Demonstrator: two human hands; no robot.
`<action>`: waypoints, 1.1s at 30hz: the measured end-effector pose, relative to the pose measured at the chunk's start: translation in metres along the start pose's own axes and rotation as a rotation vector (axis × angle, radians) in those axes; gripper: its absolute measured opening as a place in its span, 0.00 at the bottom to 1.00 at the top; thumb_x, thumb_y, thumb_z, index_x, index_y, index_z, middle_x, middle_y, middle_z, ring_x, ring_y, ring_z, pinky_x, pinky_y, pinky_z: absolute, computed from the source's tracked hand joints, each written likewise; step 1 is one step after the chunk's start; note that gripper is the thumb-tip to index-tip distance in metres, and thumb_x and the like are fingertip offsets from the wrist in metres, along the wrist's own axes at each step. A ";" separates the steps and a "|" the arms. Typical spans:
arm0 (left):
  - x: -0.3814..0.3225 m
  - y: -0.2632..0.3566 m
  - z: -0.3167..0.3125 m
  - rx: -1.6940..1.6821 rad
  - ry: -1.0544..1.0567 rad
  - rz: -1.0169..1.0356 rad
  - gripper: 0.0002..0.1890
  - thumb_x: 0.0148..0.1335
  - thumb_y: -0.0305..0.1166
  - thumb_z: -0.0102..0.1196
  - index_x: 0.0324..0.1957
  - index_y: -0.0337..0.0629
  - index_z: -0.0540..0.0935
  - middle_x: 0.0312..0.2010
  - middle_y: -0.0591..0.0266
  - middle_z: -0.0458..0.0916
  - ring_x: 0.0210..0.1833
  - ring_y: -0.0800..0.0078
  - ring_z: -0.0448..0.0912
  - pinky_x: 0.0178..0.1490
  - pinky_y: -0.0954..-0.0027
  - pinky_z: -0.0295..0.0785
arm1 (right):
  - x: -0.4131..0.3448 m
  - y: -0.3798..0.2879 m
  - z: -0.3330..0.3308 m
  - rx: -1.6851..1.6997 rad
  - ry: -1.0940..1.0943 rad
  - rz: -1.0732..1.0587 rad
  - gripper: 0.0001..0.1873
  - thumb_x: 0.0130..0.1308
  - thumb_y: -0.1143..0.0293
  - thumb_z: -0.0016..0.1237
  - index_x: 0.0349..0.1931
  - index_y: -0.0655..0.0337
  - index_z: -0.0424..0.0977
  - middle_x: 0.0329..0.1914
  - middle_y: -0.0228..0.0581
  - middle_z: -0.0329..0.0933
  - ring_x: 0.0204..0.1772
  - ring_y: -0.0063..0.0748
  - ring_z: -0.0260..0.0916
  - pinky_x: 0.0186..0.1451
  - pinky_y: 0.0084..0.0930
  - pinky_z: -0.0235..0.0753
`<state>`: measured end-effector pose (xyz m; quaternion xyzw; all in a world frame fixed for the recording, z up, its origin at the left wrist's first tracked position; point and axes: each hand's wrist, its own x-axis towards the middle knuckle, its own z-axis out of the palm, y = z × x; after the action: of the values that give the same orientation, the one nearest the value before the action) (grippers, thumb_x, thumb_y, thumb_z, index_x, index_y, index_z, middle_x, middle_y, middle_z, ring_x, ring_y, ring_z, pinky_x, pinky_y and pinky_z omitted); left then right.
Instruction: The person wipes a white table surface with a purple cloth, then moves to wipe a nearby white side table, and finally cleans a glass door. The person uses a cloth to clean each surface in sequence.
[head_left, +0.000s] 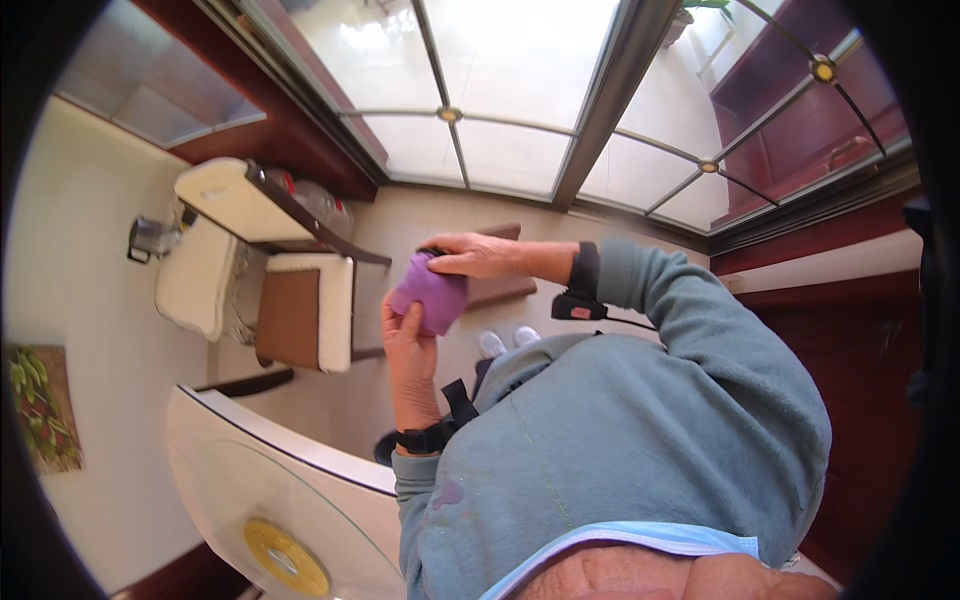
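A bunched purple cloth (439, 296) is held in front of me, above the floor. My left hand (409, 337) grips its lower left side, with the thumb lying across the front. At the top edge, my right hand (472, 255) pinches the cloth between thumb and fingers. A small dark thing (430, 252) shows under the right fingers; the cloth and fingers hide most of it, and I cannot tell what it is. Both wrists wear black straps, and a small black device (579, 307) hangs by the right one.
To the left stands a chair with a brown and white seat (304, 311). Behind it are a cream chair back (217, 199), clear plastic bottles (322, 202) and a metal jug (154, 238). A round table with a glass turntable (337, 517) is near my left elbow. Glazed sliding doors (570, 172) rise ahead.
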<state>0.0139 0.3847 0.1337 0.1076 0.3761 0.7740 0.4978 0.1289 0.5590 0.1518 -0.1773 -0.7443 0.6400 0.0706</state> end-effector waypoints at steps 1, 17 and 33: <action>0.009 0.000 0.008 -0.008 -0.088 -0.019 0.18 0.62 0.21 0.53 0.54 0.42 0.70 0.50 0.61 0.74 0.53 0.69 0.74 0.59 0.63 0.70 | -0.004 -0.002 -0.005 0.031 0.018 0.010 0.27 0.66 0.52 0.45 0.57 0.63 0.68 0.48 0.43 0.74 0.50 0.32 0.69 0.52 0.28 0.70; 0.108 -0.006 0.039 0.212 -0.567 -0.077 0.16 0.57 0.15 0.46 0.47 0.38 0.76 0.61 0.55 0.66 0.63 0.65 0.65 0.66 0.66 0.60 | -0.030 -0.025 -0.059 0.086 0.022 -0.305 0.18 0.54 0.69 0.59 0.45 0.61 0.75 0.52 0.37 0.71 0.53 0.26 0.65 0.58 0.26 0.66; 0.046 0.191 0.381 0.191 -1.004 1.072 0.46 0.63 0.64 0.34 0.67 0.29 0.52 0.65 0.40 0.59 0.67 0.48 0.61 0.70 0.47 0.55 | -0.179 -0.124 -0.293 -0.561 0.585 -0.591 0.16 0.51 0.68 0.63 0.38 0.66 0.77 0.36 0.43 0.74 0.41 0.38 0.71 0.47 0.29 0.71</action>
<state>0.0657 0.5624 0.5201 0.6604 0.0647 0.7326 0.1519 0.3707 0.7531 0.3445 -0.1431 -0.8551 0.2913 0.4042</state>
